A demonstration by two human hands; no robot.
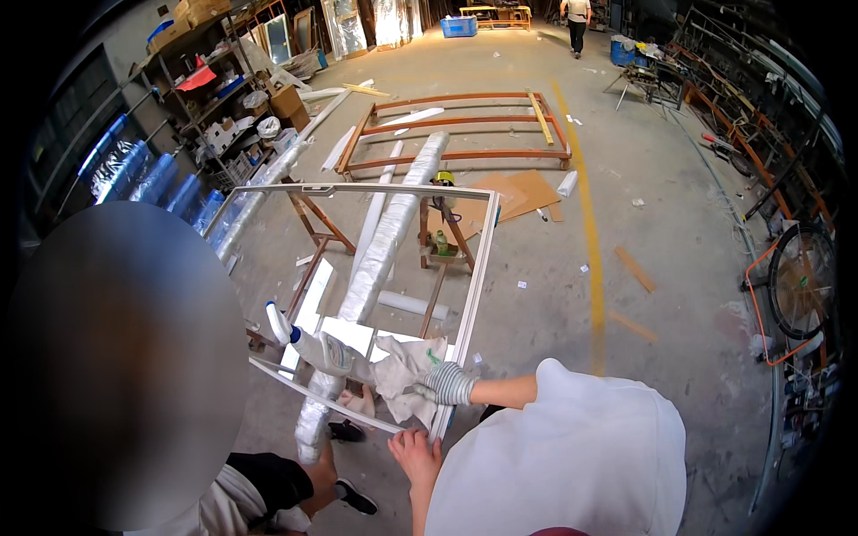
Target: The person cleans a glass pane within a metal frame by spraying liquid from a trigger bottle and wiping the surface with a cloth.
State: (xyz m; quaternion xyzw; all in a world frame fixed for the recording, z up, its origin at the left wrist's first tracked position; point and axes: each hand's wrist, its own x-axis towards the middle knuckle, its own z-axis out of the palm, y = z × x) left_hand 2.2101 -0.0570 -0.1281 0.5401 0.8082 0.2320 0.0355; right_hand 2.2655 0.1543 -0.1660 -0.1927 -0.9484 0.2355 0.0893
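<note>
A large white metal window frame (480, 268) lies in front of me; whether a pane fills it I cannot tell. At its near corner my left hand (416, 456), bare, has its fingers closed over the edge. My right hand (449, 384), in a grey-and-white striped glove, is closed on a crumpled beige cloth (407, 368) by the frame's right side. Left of the cloth, a spray bottle (323, 350) with a white-and-blue trigger head is tilted. Another person's hand (359, 404) shows beneath the cloth, near the frame's near edge.
Close on my left stands another person (259, 491). Under the frame runs a long film-wrapped bundle (380, 241), beside a brown trestle (317, 219). Beyond lies a brown metal rack (465, 157). Shelves (210, 80) line the left; a bicycle wheel (802, 281) leans right. Someone (577, 27) is far off.
</note>
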